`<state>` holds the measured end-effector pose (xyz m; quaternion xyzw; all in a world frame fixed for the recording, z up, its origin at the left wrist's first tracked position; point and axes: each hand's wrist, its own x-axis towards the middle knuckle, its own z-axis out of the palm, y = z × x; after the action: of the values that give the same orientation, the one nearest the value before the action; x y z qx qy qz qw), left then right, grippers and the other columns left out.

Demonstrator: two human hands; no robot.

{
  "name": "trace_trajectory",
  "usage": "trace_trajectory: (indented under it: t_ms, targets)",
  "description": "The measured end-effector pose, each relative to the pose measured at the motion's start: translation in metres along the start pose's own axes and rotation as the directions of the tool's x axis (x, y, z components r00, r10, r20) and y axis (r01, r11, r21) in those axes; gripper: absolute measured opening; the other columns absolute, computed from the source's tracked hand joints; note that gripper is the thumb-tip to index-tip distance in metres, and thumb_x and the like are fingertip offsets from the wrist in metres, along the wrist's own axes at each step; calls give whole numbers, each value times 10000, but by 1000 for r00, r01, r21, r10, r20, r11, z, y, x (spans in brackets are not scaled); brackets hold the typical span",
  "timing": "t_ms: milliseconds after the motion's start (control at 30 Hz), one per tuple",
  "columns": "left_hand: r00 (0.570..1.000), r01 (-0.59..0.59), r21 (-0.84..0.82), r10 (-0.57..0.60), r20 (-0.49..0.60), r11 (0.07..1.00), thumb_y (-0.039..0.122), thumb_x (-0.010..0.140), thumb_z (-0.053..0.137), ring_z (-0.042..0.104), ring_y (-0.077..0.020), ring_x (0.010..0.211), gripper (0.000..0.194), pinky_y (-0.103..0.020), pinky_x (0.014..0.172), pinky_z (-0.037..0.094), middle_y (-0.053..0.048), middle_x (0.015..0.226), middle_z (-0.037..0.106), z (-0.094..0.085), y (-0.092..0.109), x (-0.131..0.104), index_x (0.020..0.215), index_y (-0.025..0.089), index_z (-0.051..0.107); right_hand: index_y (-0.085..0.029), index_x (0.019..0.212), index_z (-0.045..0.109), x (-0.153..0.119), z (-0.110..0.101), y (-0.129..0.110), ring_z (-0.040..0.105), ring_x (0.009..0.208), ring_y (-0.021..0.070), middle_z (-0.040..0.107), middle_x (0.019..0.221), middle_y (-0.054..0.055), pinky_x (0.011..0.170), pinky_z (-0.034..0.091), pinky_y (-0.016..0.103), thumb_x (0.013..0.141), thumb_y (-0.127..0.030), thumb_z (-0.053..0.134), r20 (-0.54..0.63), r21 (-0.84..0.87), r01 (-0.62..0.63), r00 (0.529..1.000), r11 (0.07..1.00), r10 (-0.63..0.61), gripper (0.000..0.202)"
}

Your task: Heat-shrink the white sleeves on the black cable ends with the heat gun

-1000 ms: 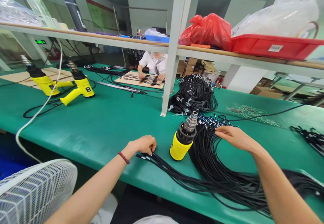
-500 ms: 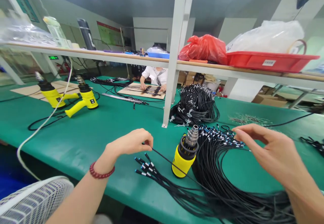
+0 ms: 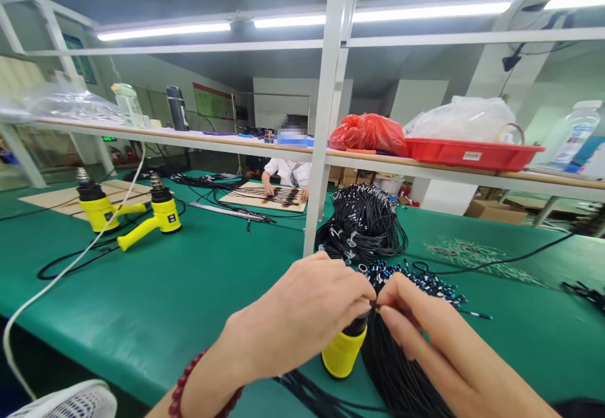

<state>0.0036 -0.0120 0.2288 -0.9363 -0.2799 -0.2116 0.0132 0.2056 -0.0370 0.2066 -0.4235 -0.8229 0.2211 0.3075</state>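
Note:
My left hand (image 3: 312, 307), a dark red bead bracelet on its wrist, pinches a black cable at the fingertips. Against it, my right hand (image 3: 420, 323) also has thumb and forefinger closed on the cable; the exact spot is tiny and mostly hidden. Both hands meet above a yellow heat gun (image 3: 343, 354) that stands nozzle up, its upper part largely covered by my left hand. A large bundle of black cables (image 3: 394, 367) runs beneath my right hand, with blue and white tipped ends (image 3: 425, 284) fanned out behind. More cables (image 3: 312, 393) lie under my left forearm.
Two yellow heat guns (image 3: 165, 213) stand at the left beside a white cord (image 3: 78, 260). A white shelf post (image 3: 321, 128) rises mid-table, with a cable pile (image 3: 366, 222) right of it. Across the table, a person's hands (image 3: 268, 190) work over a board. A white fan (image 3: 70, 402) is bottom left.
My left hand has moved right and my right hand left, so they now meet over the heat gun. The view has tilted up, showing more ceiling.

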Motion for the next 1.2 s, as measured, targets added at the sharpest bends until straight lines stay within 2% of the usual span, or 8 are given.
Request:
trace_trajectory:
  t_ms: [100, 167, 300, 467, 700, 1200]
  targets:
    - [995, 87, -35, -89, -42, 996, 246, 993, 345, 561, -160, 873, 237, -298, 828, 369, -3, 970, 644, 6, -12, 0, 1060, 202, 568, -193, 789, 433, 7, -6, 10, 421, 635, 122, 500, 712, 2, 590, 365, 237, 989, -344, 332, -57, -29, -75, 996, 997, 74, 270]
    - [989, 137, -54, -139, -42, 989, 247, 985, 363, 554, -162, 862, 222, -292, 800, 370, -3, 960, 642, 11, -20, -1, 1028, 203, 576, -184, 780, 431, 12, -8, 18, 373, 628, 116, 462, 689, -12, 569, 319, 239, 985, -360, 360, -62, -26, -109, 992, 994, 108, 279]
    - [967, 249, -101, -253, -23, 963, 331, 964, 424, 467, -138, 698, 239, -266, 652, 324, 16, 759, 572, 20, -34, 0, 818, 183, 542, -170, 753, 428, 24, -9, 32, 332, 619, 107, 438, 676, -23, 548, 277, 239, 964, -367, 407, -67, -25, -136, 989, 990, 134, 289]
    - [933, 346, -289, -360, 4, 893, 441, 957, 395, 319, -101, 580, 410, -247, 548, 237, 45, 603, 391, 32, -46, 9, 659, 159, 390, -163, 726, 426, 36, -8, 42, 339, 600, 98, 444, 664, -27, 521, 273, 226, 930, -375, 458, -112, -41, -144, 984, 989, 139, 296]
    - [906, 372, -466, -423, -6, 803, 452, 966, 345, 432, -107, 626, 428, -239, 590, 299, 31, 641, 496, 46, -52, 17, 696, 161, 504, -163, 706, 433, 40, -8, 53, 364, 590, 95, 461, 651, -27, 519, 289, 220, 916, -379, 469, -153, -76, -149, 979, 986, 136, 303]
    - [875, 391, -509, -482, -53, 767, 397, 911, 483, 402, -97, 629, 325, -228, 575, 287, 44, 663, 524, 50, -53, 24, 695, 156, 513, -170, 708, 444, 45, -7, 61, 382, 583, 100, 485, 636, -33, 523, 290, 228, 891, -353, 491, -182, -149, -165, 974, 975, 137, 263]
